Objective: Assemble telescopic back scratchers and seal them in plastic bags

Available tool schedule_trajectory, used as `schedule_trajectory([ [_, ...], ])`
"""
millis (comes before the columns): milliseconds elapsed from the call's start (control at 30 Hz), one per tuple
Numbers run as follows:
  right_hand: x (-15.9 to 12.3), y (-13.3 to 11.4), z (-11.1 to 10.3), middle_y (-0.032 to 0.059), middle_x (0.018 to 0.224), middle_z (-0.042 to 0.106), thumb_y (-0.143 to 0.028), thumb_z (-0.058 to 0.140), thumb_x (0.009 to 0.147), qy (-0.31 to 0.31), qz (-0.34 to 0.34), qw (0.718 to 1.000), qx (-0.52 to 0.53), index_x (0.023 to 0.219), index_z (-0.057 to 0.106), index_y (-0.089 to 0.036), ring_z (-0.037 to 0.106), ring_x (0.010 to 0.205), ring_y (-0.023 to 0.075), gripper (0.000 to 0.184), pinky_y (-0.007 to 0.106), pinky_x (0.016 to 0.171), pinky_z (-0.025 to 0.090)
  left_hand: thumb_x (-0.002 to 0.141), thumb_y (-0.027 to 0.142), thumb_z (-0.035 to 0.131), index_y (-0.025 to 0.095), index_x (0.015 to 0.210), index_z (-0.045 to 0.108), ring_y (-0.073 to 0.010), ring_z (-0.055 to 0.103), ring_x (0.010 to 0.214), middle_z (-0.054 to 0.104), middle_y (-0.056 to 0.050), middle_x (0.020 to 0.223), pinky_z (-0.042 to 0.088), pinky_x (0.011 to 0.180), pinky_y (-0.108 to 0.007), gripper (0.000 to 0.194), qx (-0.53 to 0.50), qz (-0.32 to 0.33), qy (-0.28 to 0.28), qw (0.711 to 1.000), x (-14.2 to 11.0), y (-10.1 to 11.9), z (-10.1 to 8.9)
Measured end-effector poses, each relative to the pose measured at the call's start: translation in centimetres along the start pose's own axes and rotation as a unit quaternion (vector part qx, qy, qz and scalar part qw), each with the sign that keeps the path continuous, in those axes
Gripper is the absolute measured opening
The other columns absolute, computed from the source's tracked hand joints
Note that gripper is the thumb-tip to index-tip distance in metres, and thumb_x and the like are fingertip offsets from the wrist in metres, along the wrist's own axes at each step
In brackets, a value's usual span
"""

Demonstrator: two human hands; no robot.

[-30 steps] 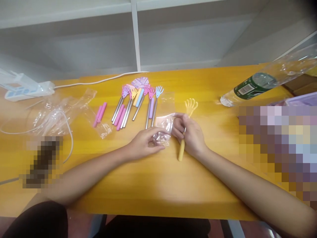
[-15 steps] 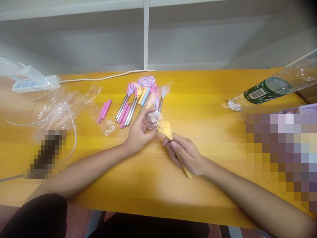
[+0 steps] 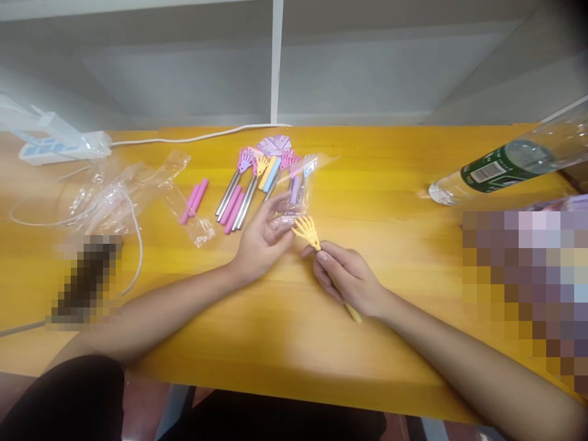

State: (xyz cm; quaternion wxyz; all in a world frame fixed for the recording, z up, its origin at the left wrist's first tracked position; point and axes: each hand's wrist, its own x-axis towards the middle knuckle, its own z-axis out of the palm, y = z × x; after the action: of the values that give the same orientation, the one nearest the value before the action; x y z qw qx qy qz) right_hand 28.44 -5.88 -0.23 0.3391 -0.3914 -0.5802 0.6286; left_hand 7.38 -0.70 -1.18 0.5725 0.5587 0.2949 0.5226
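In my right hand (image 3: 346,278) is a yellow back scratcher (image 3: 307,233), its hand-shaped head pointing up and left. The fingers wrap round the shaft, and the end of its yellow handle sticks out below. My left hand (image 3: 260,245) is open, fingers apart, just left of that head. Beyond its fingertips lies a clear plastic bag (image 3: 307,190) with coloured scratcher parts in it or beneath it; whether the fingers touch the bag I cannot tell. Several back scratchers (image 3: 245,160) with metal shafts lie behind my left hand, among pink handle tubes (image 3: 232,208).
Crumpled clear bags (image 3: 103,205) and a white cable lie on the left, near a white power strip (image 3: 67,147). Two pink tubes (image 3: 195,201) are beside them. On the right are a green-labelled water bottle (image 3: 500,165) and a blurred-out item. Purple cards (image 3: 274,145) lie at the back.
The clear bag has moved away from my left hand, whose fingers have loosened from it. My right hand still grips the yellow back scratcher, nearly in the same place.
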Motion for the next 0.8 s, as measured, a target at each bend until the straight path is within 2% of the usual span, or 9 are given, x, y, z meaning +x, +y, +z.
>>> schedule_trajectory([
  [200,0.13,-0.1,0.06,-0.0073,0.061,0.045,-0.052,0.049,0.113,0.015,0.0,1.0,-0.011,0.117,0.065,-0.016,0.04,0.042,0.0083,0.039,0.021,0.04,0.033,0.099,0.031,0.073,0.033,0.152,0.052,-0.0307,0.061,0.142,0.055,-0.01,0.156,0.049,0.123,-0.051,0.057,-0.015,-0.02,-0.03,0.999,-0.18,0.16,-0.08],
  [367,0.21,-0.05,-0.18,-0.0071,0.059,0.043,-0.052,0.053,0.111,0.013,0.009,1.0,0.015,0.117,0.067,-0.017,0.036,0.044,0.0087,0.039,0.021,0.04,0.029,0.1,0.033,0.075,0.034,0.149,0.059,-0.0313,0.067,0.136,0.051,-0.008,0.163,0.051,0.122,-0.052,0.052,-0.032,-0.034,-0.052,0.998,-0.13,0.33,-0.19],
  [467,0.18,0.02,-0.28,-0.0069,0.059,0.042,-0.054,0.054,0.11,0.011,0.024,0.999,0.029,0.117,0.068,-0.016,0.035,0.045,0.009,0.041,0.021,0.04,0.028,0.099,0.036,0.076,0.031,0.15,0.058,-0.0318,0.068,0.135,0.056,-0.009,0.16,0.052,0.122,-0.053,0.054,-0.038,-0.054,-0.064,0.996,-0.12,0.44,-0.18],
  [567,0.2,-0.04,-0.34,-0.0065,0.058,0.043,-0.056,0.055,0.109,0.011,0.041,0.998,0.037,0.113,0.069,-0.016,0.034,0.045,0.0089,0.043,0.022,0.04,0.027,0.098,0.038,0.077,0.029,0.15,0.059,-0.0317,0.066,0.137,0.058,-0.01,0.158,0.049,0.124,-0.053,0.056,-0.037,-0.063,-0.056,0.996,-0.08,0.32,-0.32],
  [800,0.27,-0.31,-0.47,-0.0061,0.057,0.046,-0.057,0.055,0.109,-0.008,0.045,0.999,0.024,0.104,0.069,-0.016,0.036,0.043,0.0086,0.043,0.022,0.041,0.028,0.098,0.034,0.077,0.033,0.154,0.054,-0.0325,0.063,0.141,0.052,-0.009,0.164,0.049,0.124,-0.053,0.06,-0.049,-0.05,-0.037,0.997,0.13,-0.06,-0.72],
])
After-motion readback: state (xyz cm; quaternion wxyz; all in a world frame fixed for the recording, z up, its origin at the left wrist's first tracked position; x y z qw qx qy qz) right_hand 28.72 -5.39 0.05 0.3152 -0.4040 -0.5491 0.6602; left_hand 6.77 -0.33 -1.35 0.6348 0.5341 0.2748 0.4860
